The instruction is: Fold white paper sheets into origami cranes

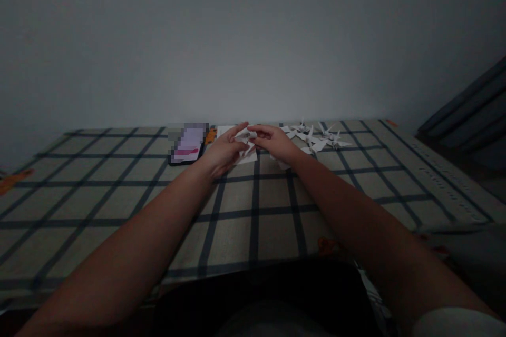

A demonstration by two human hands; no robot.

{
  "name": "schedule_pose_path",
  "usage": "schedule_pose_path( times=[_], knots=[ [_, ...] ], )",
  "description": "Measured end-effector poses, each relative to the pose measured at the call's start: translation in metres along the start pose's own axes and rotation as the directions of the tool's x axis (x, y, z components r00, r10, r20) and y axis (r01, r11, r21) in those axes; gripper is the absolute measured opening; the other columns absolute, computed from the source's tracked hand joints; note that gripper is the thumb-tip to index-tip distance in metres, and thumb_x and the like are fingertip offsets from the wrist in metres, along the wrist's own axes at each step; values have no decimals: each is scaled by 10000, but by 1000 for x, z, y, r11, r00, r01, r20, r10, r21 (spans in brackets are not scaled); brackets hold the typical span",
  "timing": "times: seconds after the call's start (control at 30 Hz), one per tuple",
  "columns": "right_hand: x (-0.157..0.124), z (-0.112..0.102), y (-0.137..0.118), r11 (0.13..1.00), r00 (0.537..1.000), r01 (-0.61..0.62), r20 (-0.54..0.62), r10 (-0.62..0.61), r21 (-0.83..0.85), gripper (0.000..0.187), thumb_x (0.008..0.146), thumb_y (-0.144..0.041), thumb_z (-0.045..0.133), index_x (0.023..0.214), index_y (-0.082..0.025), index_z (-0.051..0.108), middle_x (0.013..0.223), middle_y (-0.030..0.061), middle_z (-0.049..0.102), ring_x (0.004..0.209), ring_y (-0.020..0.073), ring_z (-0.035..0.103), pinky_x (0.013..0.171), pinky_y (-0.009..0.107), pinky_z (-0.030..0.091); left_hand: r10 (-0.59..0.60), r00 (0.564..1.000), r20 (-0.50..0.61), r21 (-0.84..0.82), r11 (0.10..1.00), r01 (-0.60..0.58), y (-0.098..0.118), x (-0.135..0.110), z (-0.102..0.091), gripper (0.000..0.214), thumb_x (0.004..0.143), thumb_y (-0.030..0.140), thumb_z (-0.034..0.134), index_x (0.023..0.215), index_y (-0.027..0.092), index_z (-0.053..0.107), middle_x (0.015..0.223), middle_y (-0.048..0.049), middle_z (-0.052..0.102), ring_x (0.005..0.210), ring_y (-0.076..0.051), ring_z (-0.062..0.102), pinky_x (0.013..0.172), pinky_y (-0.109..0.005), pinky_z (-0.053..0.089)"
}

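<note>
My left hand and my right hand meet over the far middle of the table. Between their fingertips is a small piece of white folded paper, partly covered by the fingers, so its exact shape is hard to make out. The left thumb and the right thumb and forefinger pinch it, while the left forefinger is stretched out above. Under and behind the hands lie white paper sheets. Just right of my right hand, several white folded paper cranes stand close together with pointed tips upward.
A phone with a lit screen lies left of my hands, beside an orange patterned patch. A checked cloth covers the table, which meets a plain wall at the back. Dark folded fabric hangs at the right.
</note>
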State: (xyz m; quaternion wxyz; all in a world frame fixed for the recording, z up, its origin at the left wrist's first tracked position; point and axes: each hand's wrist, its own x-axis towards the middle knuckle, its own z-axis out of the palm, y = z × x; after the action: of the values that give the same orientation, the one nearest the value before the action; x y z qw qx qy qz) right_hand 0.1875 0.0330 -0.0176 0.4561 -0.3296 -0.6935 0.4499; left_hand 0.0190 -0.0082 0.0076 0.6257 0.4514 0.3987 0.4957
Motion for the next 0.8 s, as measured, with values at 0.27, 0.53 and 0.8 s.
schedule_pose_path(
  times=[0.27,0.53,0.8],
  knots=[
    [0,-2,-7,993,996,-75,-39,79,86,402,844,-140,646,1242,-170,699,1169,100,741,881,161,695,915,384,577,7,1000,-7,-27,1000,-8,-3,0,1,634,699,-18,628,1301,182,635,1050,-89,747,821,-172,725,854,-337,601],
    [1,-2,-9,991,990,-83,-103,94,101,352,848,-134,643,1187,-183,726,1180,87,739,928,152,688,931,353,566,105,992,75,53,993,-109,-7,2,-2,460,689,14,679,1124,164,687,973,-60,757,819,-163,725,848,-312,595],
    [0,0,-9,991,989,-95,-106,105,93,421,835,-118,611,1248,-178,672,790,-3,684,638,108,612,710,275,584,110,990,85,136,983,-121,-8,2,-2,384,710,59,718,1080,161,718,982,-78,774,831,-181,732,849,-307,585]
  ],
)
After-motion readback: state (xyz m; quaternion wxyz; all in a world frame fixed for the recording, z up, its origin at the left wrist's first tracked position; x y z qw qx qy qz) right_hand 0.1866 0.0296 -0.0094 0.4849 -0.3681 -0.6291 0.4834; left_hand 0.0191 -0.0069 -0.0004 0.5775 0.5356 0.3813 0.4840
